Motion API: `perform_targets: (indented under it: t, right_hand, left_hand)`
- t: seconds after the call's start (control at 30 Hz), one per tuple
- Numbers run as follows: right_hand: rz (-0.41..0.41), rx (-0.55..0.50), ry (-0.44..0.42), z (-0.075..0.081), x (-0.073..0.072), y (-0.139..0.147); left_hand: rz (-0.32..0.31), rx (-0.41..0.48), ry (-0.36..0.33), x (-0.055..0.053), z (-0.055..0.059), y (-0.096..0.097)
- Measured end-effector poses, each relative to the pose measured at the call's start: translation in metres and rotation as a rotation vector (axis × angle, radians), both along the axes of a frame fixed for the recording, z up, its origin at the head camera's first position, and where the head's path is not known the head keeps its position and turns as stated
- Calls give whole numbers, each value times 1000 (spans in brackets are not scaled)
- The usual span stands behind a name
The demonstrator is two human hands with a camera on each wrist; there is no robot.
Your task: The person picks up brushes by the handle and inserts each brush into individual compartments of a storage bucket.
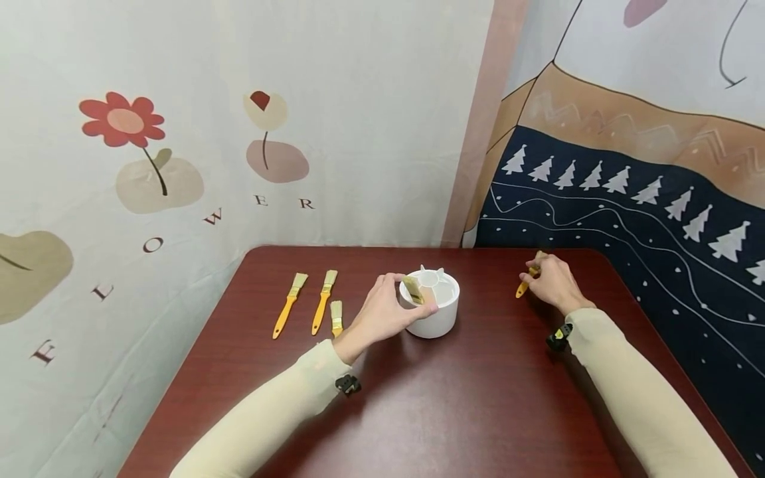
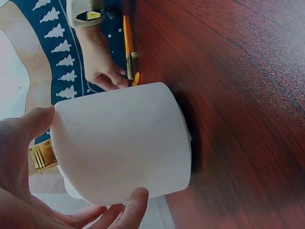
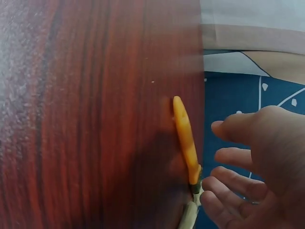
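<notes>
1. Left hand (image 1: 385,312) is clamped on the white cup (image 1: 435,325), thumb at the rim and fingers against the wall, a hold that probably keeps the cup from sliding on the bench (image 1: 478,411).

2. Just inside that thumb, the upturned brush (image 1: 412,289) shows its bristles above the cup's rim. Its handle is hidden, presumably down in the cup, with the bristles up so they clear the wall; whether the thumb touches it is unclear.

3. Beyond the same thumb, the inset tray (image 1: 445,292) in the cup's mouth is divided into compartments, with two pointed ears at the far edge. Whether any liquid is inside cannot be told.

4. Left of the left hand, the short brush (image 1: 337,315), the middle brush (image 1: 322,309) and the outer brush (image 1: 287,312) lie apart, handles towards the person, perhaps so each can be picked up singly.

5. Well to the right of the cup, the right hand (image 1: 552,285) has its fingers loosely bent, thumb apart from them. Just beside the fingertips lies the yellow-handled brush (image 3: 186,138); contact is uncertain.

6. Past both hands hangs the printed cloth (image 1: 382,133).
</notes>
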State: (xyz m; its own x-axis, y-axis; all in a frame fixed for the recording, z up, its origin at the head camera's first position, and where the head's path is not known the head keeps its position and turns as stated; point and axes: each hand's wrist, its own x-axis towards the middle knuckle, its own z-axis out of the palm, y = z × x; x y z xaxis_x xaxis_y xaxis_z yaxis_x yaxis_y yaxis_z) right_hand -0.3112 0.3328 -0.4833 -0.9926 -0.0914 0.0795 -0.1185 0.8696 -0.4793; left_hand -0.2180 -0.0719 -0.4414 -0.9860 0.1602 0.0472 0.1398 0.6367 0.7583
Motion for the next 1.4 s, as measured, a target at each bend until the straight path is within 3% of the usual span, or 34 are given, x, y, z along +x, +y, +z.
perform_targets:
  t: [0.63, 1.1, 1.4]
  right_hand:
    - [47, 6, 76, -13, 1, -3]
    - [70, 5, 55, -11, 0, -8]
    - [96, 9, 32, -8, -1, -6]
  left_hand:
    - [-74, 26, -2, -6, -1, -9]
    - [-98, 44, -21, -8, -1, -11]
    - [-153, 63, -71, -14, -4, -17]
